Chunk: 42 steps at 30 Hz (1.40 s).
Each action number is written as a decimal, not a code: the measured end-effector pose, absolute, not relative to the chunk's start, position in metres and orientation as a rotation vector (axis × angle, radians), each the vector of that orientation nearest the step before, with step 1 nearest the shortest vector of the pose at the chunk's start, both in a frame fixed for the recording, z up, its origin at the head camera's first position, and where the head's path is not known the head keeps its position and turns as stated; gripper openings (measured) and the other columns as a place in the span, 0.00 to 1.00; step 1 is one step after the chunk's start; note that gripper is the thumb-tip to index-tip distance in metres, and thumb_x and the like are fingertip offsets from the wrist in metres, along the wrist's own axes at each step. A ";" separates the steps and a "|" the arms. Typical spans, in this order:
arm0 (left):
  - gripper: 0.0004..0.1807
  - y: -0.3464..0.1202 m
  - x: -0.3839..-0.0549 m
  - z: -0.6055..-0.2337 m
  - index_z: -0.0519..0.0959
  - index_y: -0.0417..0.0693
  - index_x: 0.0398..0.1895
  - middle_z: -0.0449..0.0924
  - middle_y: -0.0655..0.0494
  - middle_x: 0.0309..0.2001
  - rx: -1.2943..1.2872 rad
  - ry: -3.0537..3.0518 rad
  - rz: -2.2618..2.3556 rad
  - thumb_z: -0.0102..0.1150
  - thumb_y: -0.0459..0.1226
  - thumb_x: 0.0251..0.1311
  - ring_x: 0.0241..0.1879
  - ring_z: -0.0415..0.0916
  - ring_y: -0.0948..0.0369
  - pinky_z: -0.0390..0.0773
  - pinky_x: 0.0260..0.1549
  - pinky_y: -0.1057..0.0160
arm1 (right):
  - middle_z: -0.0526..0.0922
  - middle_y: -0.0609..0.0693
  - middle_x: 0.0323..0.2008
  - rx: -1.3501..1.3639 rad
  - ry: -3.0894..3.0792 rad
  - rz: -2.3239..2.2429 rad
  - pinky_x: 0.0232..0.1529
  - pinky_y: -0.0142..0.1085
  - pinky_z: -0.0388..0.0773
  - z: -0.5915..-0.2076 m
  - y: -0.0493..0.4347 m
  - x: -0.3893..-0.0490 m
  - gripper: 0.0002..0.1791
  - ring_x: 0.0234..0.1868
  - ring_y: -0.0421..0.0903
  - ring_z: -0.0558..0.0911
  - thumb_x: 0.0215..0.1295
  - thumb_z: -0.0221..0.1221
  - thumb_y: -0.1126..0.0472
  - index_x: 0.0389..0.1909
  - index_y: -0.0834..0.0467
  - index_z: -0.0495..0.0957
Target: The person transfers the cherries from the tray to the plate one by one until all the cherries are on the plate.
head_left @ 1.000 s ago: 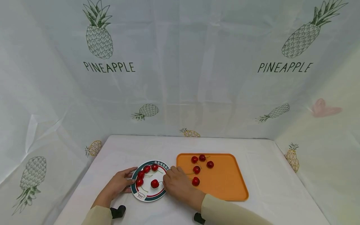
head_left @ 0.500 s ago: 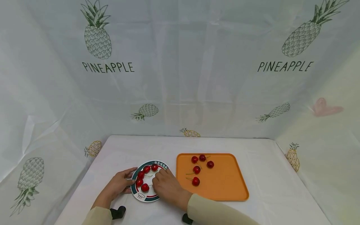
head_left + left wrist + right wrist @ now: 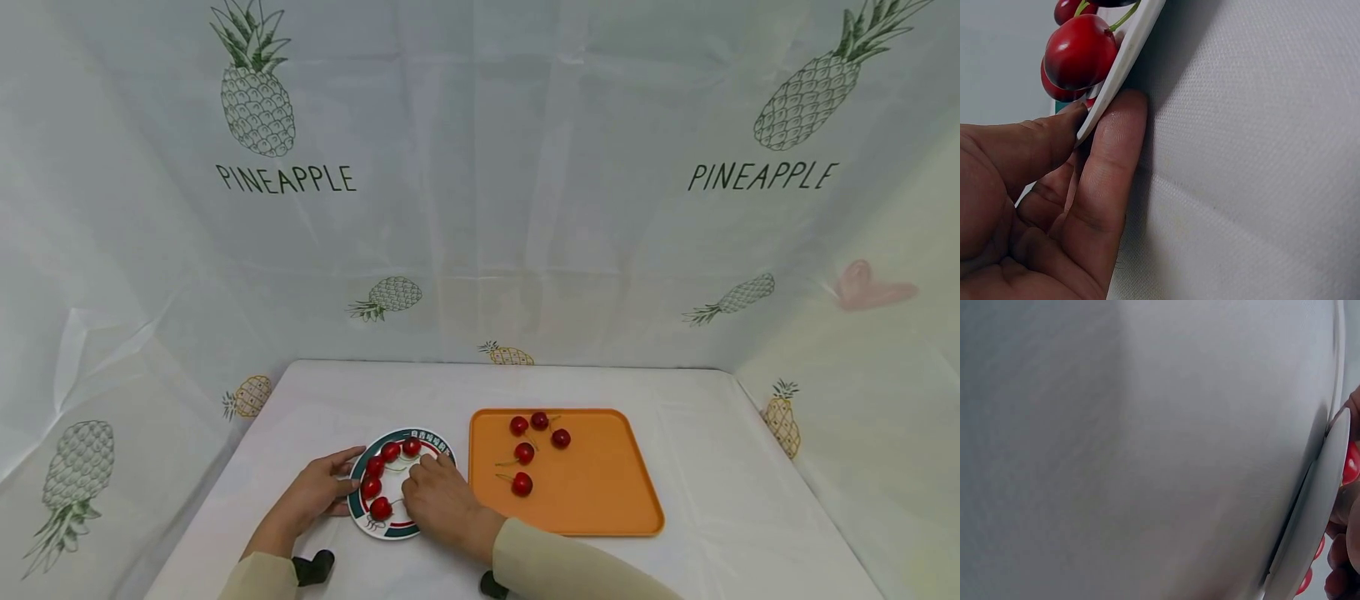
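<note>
In the head view, a white plate [image 3: 393, 485] with a dark green rim band lies on the table. My left hand [image 3: 317, 490] pinches its left edge, and the left wrist view has the thumb [image 3: 1041, 147] above the edge and a finger [image 3: 1110, 144] beneath. Over the plate's right side is my right hand [image 3: 444, 502], its fingers curled at the stem of a red cherry [image 3: 381, 508] at the plate's front left. The fingertips on the stem are hidden. Several other cherries [image 3: 375, 467] line the plate's left and back. The right wrist view catches only the plate's side [image 3: 1316, 512] and part of the hand.
Right of the plate lies an orange tray [image 3: 600, 487], with several stemmed cherries [image 3: 522, 483] on its left half. Both rest on a white-covered table [image 3: 720, 483]. A pineapple-print cloth [image 3: 480, 208] hangs behind and at the sides.
My right hand has moved left over the plate, bringing the cherry from the plate's middle to its front left, in line with the others. The left hand has stayed on the edge.
</note>
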<state>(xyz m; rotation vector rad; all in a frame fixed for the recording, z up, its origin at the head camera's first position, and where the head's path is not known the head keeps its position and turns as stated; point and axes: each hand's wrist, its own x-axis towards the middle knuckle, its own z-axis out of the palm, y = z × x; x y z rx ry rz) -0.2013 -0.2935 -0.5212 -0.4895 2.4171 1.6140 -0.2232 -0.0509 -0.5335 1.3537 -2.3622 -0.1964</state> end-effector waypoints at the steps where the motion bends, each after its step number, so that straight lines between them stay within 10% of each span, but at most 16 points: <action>1: 0.34 -0.294 -0.201 -0.521 0.70 0.47 0.77 0.74 0.34 0.65 -0.489 2.418 1.614 0.63 0.26 0.68 0.36 0.83 0.57 0.90 0.37 0.55 | 0.85 0.42 0.40 1.354 -2.358 -0.205 0.46 0.34 0.72 -0.534 -0.051 -0.223 0.12 0.42 0.43 0.73 0.68 0.70 0.47 0.46 0.49 0.87; 42: 0.35 -0.295 -0.200 -0.524 0.70 0.48 0.78 0.71 0.32 0.67 -0.492 2.416 1.607 0.62 0.25 0.68 0.35 0.84 0.56 0.90 0.35 0.57 | 0.78 0.46 0.34 1.068 -2.451 -0.035 0.44 0.37 0.70 -0.500 0.042 -0.257 0.11 0.42 0.46 0.71 0.72 0.66 0.48 0.40 0.53 0.85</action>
